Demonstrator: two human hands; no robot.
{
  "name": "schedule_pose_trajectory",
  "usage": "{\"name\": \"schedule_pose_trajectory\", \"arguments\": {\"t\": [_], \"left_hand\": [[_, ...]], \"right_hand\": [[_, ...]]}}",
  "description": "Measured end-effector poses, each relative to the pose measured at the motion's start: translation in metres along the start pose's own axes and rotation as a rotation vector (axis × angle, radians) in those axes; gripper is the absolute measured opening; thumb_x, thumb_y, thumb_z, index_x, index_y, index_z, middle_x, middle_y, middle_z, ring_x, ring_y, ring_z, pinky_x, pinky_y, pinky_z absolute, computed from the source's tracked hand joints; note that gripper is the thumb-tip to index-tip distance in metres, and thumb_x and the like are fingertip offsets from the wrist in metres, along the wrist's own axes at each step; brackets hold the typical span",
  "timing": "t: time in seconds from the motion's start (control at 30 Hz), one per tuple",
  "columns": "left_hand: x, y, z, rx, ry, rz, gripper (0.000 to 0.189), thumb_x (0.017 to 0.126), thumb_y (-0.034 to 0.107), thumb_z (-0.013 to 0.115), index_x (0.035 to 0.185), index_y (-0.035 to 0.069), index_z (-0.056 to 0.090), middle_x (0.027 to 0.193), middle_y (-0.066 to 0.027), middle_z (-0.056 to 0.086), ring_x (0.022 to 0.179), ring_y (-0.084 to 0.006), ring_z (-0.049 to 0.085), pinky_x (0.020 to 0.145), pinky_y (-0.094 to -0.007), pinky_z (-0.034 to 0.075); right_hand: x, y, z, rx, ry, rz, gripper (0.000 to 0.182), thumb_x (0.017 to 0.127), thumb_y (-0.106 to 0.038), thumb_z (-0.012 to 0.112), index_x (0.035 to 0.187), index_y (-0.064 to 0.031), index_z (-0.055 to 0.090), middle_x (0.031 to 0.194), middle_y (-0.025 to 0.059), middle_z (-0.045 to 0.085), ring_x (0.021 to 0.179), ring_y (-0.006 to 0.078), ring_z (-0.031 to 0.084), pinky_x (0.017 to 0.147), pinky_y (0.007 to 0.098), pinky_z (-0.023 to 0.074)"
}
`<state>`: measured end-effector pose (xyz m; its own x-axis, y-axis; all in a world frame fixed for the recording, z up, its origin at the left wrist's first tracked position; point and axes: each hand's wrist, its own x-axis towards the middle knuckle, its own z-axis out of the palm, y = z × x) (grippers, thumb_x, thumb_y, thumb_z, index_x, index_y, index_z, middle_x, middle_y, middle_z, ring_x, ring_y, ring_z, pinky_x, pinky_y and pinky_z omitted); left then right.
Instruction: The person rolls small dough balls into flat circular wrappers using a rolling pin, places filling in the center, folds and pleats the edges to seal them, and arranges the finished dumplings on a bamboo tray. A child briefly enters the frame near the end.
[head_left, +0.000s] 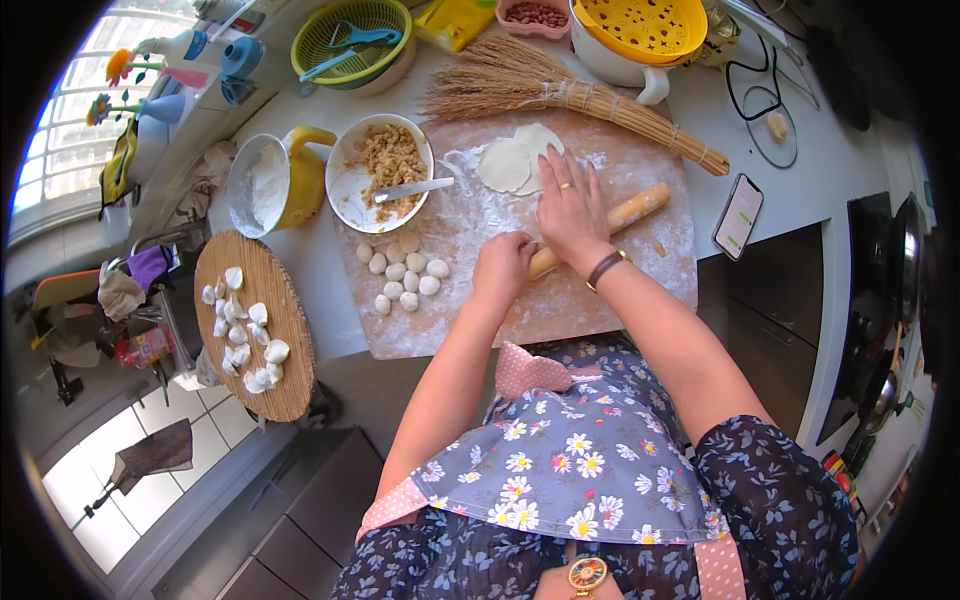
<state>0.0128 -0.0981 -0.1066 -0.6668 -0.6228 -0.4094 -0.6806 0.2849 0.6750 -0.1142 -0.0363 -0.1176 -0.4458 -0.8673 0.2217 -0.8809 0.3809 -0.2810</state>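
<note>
My right hand (571, 206) lies flat across a wooden rolling pin (637, 210), its palm over the pin and its fingers stretched forward, slightly apart. The fingertips reach the edge of overlapping thin round dough wrappers (506, 166). Against the pin's near-left end is my left hand (501, 262), fingers curled; whether it pinches dough or the pin is hidden. Small dough balls (411, 281) sit to its left on the floured wooden board (420, 334). Beyond them, a white bowl (345, 206) holds crumbly brown filling (394, 161) and a light-coloured flat utensil (412, 190).
A round slatted tray (292, 337) of folded dumplings (255, 337) stands left. A yellow-handled container of flour (268, 187) is beside the bowl. A straw whisk broom (592, 97) crosses the board's back. A phone (738, 217) lies right, near the counter edge. Baskets (352, 75) stand behind.
</note>
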Motion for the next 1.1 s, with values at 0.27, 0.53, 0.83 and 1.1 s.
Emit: {"name": "schedule_pose_trajectory", "arguments": {"t": [0.27, 0.53, 0.83, 1.1], "left_hand": [[-0.012, -0.018, 0.015, -0.046, 0.086, 0.086, 0.016, 0.08, 0.013, 0.06, 0.089, 0.0, 0.065, 0.08, -0.0205, 0.063, 0.073, -0.0347, 0.062, 0.067, -0.0384, 0.048], [-0.008, -0.028, 0.003, -0.23, 0.103, 0.025, 0.02, 0.08, 0.011, 0.061, 0.096, 0.0, 0.064, 0.086, -0.0212, 0.063, 0.077, -0.0314, 0.063, 0.07, -0.0356, 0.049], [0.002, -0.017, -0.002, -0.022, -0.005, 0.097, 0.025, 0.078, 0.012, 0.063, 0.1, 0.0, 0.062, 0.089, -0.0214, 0.064, 0.079, -0.0344, 0.062, 0.071, -0.0373, 0.048], [-0.027, -0.024, 0.019, -0.022, 0.279, 0.068, 0.017, 0.08, 0.007, 0.061, 0.096, 0.001, 0.063, 0.084, -0.0178, 0.065, 0.08, -0.0347, 0.063, 0.071, -0.0397, 0.048]], "right_hand": [[-0.038, 0.002, -0.008, 0.003, -0.078, -0.041, 0.047, 0.08, -0.014, 0.047, 0.126, -0.0055, 0.045, 0.136, 0.0102, 0.042, 0.126, 0.0269, 0.038, 0.106, 0.048, 0.0223], [-0.069, 0.009, -0.01, 0.002, -0.104, -0.09, 0.049, 0.078, -0.016, 0.049, 0.125, -0.0032, 0.045, 0.136, 0.0106, 0.041, 0.126, 0.0285, 0.037, 0.105, 0.0496, 0.0229], [-0.03, -0.001, -0.013, -0.003, -0.089, -0.114, 0.049, 0.079, -0.019, 0.05, 0.126, -0.0036, 0.045, 0.137, 0.0093, 0.04, 0.127, 0.0272, 0.036, 0.105, 0.0497, 0.0227], [-0.05, -0.004, -0.015, -0.013, -0.163, -0.117, 0.05, 0.08, -0.023, 0.054, 0.125, -0.0038, 0.046, 0.137, 0.0071, 0.041, 0.127, 0.0263, 0.037, 0.104, 0.0501, 0.0253]]}}
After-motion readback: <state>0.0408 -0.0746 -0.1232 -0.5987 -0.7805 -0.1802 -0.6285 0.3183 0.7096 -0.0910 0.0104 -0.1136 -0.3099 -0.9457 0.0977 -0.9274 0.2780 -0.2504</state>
